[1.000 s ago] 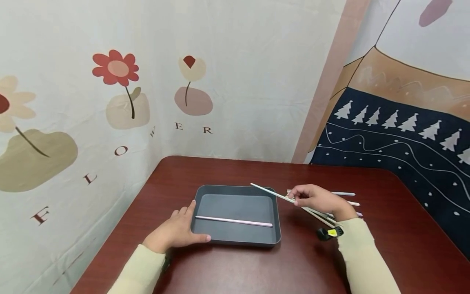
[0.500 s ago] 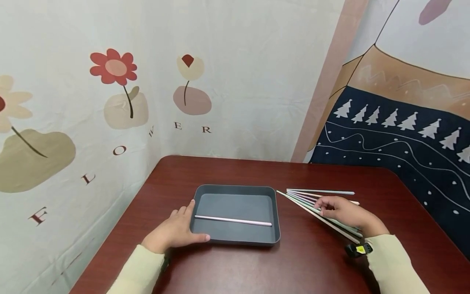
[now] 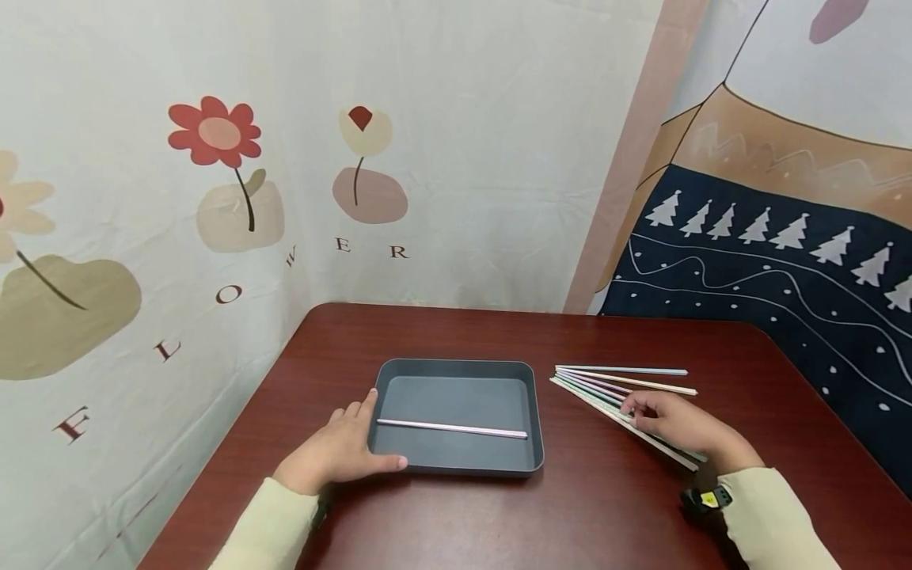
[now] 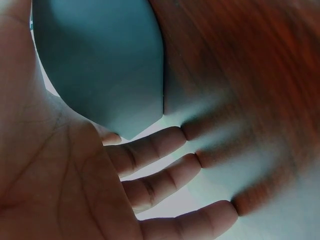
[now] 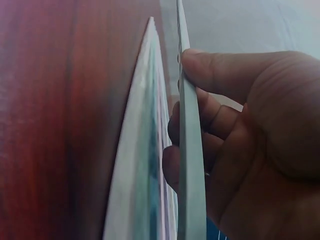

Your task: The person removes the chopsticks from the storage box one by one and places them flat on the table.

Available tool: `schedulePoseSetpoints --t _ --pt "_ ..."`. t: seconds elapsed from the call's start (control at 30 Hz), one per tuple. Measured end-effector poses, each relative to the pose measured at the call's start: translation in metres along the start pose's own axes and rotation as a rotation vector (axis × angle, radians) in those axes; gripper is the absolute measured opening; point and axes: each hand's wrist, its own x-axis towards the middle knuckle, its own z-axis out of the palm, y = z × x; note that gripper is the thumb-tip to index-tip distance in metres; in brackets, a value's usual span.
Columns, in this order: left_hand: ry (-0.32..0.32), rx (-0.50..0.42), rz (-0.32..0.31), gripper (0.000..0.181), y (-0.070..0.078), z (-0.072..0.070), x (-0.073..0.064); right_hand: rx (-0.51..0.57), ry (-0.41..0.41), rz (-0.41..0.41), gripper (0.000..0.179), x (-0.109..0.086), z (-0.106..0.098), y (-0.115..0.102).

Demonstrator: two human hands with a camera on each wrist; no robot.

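My left hand (image 3: 338,447) rests at the left end of a dark grey tray (image 3: 456,396), its thumb on the front rim. In the left wrist view the fingers reach out along the table beside the tray's outer wall (image 4: 110,60). A pink chopstick (image 3: 452,429) lies across the tray floor. To the right of the tray, my right hand (image 3: 684,423) is over a fan of pastel chopsticks (image 3: 627,382). Between its thumb and fingers it pinches a pale green chopstick (image 5: 191,150), apart from the others below it in the right wrist view.
A reddish-brown table (image 3: 456,522) carries everything. A pale cloth (image 3: 484,158) with flower prints hangs behind and to the left. On the right hangs a dark blue cloth (image 3: 755,269) with white trees.
My right hand has gone from beside the tray's right rim, rightward over the fan, bringing the pale green chopstick down along the others. My left hand and the pink chopstick stay put.
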Motion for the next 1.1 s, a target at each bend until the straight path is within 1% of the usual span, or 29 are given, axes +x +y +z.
schedulePoseSetpoints --t 0.1,0.2,0.33,0.47,0.67,0.97,1.1 --pt "0.001 0.005 0.0 0.135 0.0 0.0 0.0 -0.043 0.005 0.024 0.013 -0.001 0.004 0.001" --pt "0.001 0.007 0.0 0.135 0.001 0.0 0.0 -0.073 0.008 0.014 0.013 -0.001 0.006 0.001" --pt "0.002 0.006 0.001 0.134 0.001 0.0 0.0 -0.088 0.02 -0.022 0.013 -0.001 0.009 0.0" --pt "0.004 0.013 0.003 0.134 0.001 -0.001 -0.001 -0.104 0.027 -0.038 0.013 0.0 0.01 0.0" --pt "0.006 0.019 0.012 0.134 0.001 -0.001 -0.001 -0.138 0.024 -0.031 0.012 0.001 0.011 0.003" --pt "0.009 0.017 0.013 0.134 0.001 -0.001 0.0 -0.168 0.037 -0.051 0.012 0.003 0.011 -0.005" --pt "0.011 0.016 0.018 0.134 0.001 -0.001 -0.002 -0.166 0.034 -0.025 0.013 0.005 0.014 -0.007"
